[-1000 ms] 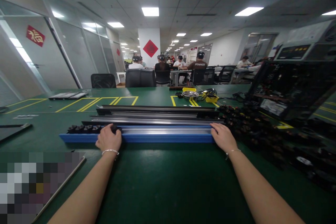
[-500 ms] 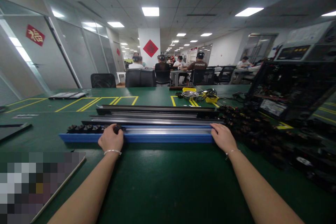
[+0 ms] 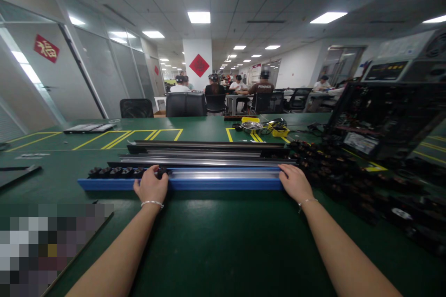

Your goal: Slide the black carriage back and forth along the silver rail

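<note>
A long blue rail (image 3: 223, 184) with a shiny inner channel lies crosswise on the green table (image 3: 223, 241). Several small black parts (image 3: 114, 172) sit in a row in its left portion. My left hand (image 3: 152, 185) is at the right end of that row, its fingers closed on a black part (image 3: 161, 173) in the channel. Toward the rail's right end, my right hand (image 3: 295, 183) grips the rail with thumb and fingers. Just behind, black rails (image 3: 209, 161) lie roughly parallel to the blue one.
A heap of black parts (image 3: 334, 171) spreads over the right side, before an open black machine casing (image 3: 390, 116). A metal bowl (image 3: 252, 126) and yellow holder (image 3: 278, 131) stand farther back. A flat panel (image 3: 17, 175) lies left. People (image 3: 261, 87) sit beyond.
My left hand has shifted slightly right along the rail, and more black parts show to its left. My right hand stays at the rail's right end.
</note>
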A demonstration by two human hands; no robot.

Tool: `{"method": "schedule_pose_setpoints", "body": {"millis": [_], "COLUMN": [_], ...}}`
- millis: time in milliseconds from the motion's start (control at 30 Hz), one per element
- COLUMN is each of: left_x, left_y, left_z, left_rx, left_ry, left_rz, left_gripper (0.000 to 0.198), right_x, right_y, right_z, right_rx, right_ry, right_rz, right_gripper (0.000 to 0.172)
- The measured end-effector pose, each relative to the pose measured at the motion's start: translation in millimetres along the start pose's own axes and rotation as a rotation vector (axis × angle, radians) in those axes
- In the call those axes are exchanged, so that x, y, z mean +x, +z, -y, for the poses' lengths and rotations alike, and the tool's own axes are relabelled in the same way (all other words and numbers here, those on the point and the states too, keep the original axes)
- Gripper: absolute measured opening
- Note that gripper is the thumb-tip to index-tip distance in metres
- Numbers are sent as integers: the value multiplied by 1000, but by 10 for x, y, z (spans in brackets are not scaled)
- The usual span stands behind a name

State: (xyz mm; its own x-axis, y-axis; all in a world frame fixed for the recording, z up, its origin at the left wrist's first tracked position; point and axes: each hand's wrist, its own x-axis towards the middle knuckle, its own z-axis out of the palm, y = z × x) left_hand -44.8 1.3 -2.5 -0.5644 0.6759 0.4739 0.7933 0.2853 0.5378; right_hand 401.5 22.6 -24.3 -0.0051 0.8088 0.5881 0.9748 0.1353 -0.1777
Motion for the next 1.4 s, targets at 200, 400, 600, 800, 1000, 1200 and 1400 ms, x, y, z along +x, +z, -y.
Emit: {"method": "schedule_pose_setpoints", "body": {"millis": [200,400,600,800,1000,1200,1400], "left_x": [3,-24,-37,-59,-43,-38,-43], "left_y": [29,38,27,22,18,44,77], "left_z": [21,-10,-24,-53,-36,-9,-16], "left_rx": [-14,-15,-22,-28,-18,-40,-83], "left_ry": [15,37,37,64,143,173,207], "left_rz": [-1,8,24,47,74,82,115], "left_gripper": [35,34,33,32,32,32,31], "right_x": [-3,1,0,-2,-6,-8,-6], "right_y": [-2,4,23,16,2,7,0], "right_z": [18,13,1,13,27,20,33], "right_rx": [-9,-4,-1,-9,-13,2,-6], "right_ry": [14,6,13,34,41,50,58], "right_rz": [-3,-18,-11,-1,7,2,11], "right_gripper": [41,39,41,40,41,39,40]}}
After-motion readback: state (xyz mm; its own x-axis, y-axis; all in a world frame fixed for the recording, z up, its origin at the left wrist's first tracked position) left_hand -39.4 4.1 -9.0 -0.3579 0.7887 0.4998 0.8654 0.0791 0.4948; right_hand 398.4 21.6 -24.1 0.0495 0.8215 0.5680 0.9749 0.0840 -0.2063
